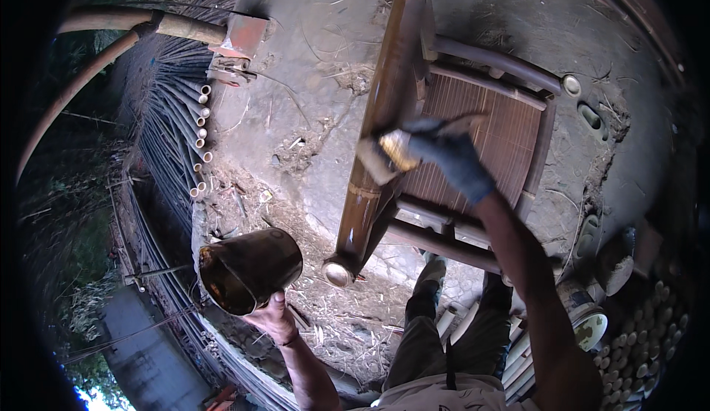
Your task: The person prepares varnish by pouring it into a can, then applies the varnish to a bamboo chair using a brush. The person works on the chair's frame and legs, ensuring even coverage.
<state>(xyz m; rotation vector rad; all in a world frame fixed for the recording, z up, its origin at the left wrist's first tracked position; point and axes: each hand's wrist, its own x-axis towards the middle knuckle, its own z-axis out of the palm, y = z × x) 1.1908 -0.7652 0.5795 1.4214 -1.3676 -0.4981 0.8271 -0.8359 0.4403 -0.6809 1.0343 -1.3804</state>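
Note:
My right hand (453,161), in a blue-grey glove, grips a wide paintbrush (399,151), slightly blurred by motion. The tan bristles of the brush meet the thick, glossy brown bamboo rail (359,198) of a piece of bamboo furniture. Next to that rail lies a panel of thin brown slats (481,134), framed by darker bamboo poles. My bare left hand (275,318) holds a tilted metal can (275,259) from below, off to the left of the furniture. Dark brown liquid or stain shows inside the can's mouth; how full it is, I cannot tell.
At left lies a bundle of dark bamboo poles (166,104), their cut ends toward me. A red and grey tool (237,56) rests near a curved bamboo pole (140,19). Sandals (592,117) lie at right. Cut bamboo (640,337) and a bucket (589,327) stand lower right.

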